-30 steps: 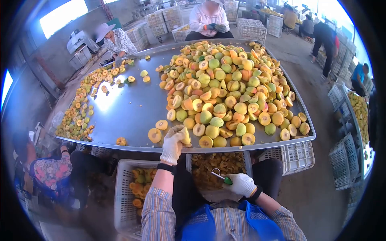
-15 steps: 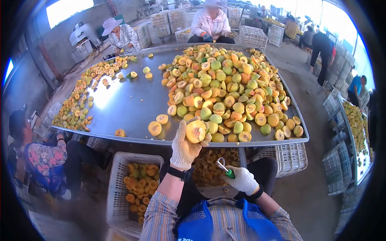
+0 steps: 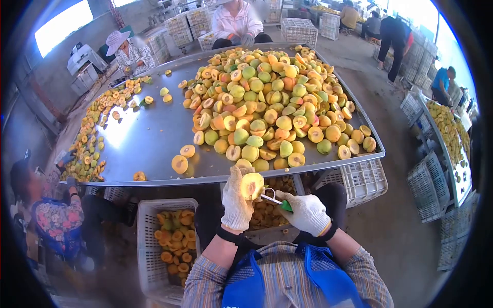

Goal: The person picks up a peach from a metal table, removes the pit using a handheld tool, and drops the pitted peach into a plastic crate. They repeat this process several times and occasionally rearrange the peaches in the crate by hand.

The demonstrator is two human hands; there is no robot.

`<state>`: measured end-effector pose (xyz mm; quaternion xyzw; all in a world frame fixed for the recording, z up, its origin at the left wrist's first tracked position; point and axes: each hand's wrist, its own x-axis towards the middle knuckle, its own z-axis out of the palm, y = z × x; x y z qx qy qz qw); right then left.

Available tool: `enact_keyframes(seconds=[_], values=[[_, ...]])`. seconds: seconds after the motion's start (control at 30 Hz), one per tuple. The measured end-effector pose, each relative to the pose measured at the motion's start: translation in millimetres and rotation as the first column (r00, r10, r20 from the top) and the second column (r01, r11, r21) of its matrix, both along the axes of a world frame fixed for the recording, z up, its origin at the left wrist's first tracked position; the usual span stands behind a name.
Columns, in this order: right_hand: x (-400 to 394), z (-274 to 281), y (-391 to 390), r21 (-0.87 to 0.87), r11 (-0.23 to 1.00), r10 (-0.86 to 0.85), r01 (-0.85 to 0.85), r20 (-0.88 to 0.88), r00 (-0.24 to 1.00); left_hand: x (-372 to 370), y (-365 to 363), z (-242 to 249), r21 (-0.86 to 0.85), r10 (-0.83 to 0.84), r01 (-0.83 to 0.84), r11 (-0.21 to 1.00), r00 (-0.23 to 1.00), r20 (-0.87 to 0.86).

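A halved yellow fruit (image 3: 252, 186) is held in my gloved left hand (image 3: 236, 203), its cut face with the brown centre turned up. My gloved right hand (image 3: 308, 211) is closed on a green-handled tool (image 3: 285, 206) with a metal loop. The tip of that tool reaches the lower right edge of the fruit. Both hands are just in front of the near rim of a metal table (image 3: 205, 180). On the table, close to my left hand, lies a large pile of halved fruit (image 3: 272, 102).
A white crate (image 3: 149, 246) of fruit halves stands left of my legs, and another crate (image 3: 362, 182) sits under the table's right side. Co-workers sit at the left (image 3: 59, 220), far left corner (image 3: 131, 56) and far side (image 3: 236, 23). More people are behind.
The right hand has brought the looped tool up and left to the fruit in the left hand. The whole view has shifted, with the table now further left and higher.
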<state>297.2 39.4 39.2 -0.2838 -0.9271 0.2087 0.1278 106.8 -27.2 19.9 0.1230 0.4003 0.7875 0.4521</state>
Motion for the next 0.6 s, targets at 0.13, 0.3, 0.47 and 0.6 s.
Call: enact_keyframes(seconds=[0.13,0.3,0.47,0.6], values=[[10.6,-5.2,3.0,-0.047,0.998,-0.046,0.045,-0.025,0.999,-8.9,-8.2,8.4,0.013,-0.145,0.145,0.989,0.988,0.053],[-7.1,10.6,-7.8,-0.049,0.999,-0.007,0.001,-0.116,0.993,14.4,-1.8,5.3,-0.006,-0.06,0.062,0.998,0.984,0.169],[-12.5,4.9,-5.4,0.001,1.0,0.013,-0.013,0.006,1.0,19.6,-9.8,11.0,-0.012,-0.098,0.101,0.995,0.984,0.146],[-10.9,-6.3,-1.3,-0.009,1.0,0.008,-0.007,0.016,1.0,26.5,-9.9,10.6,-0.015,-0.102,0.105,0.994,0.985,0.141]])
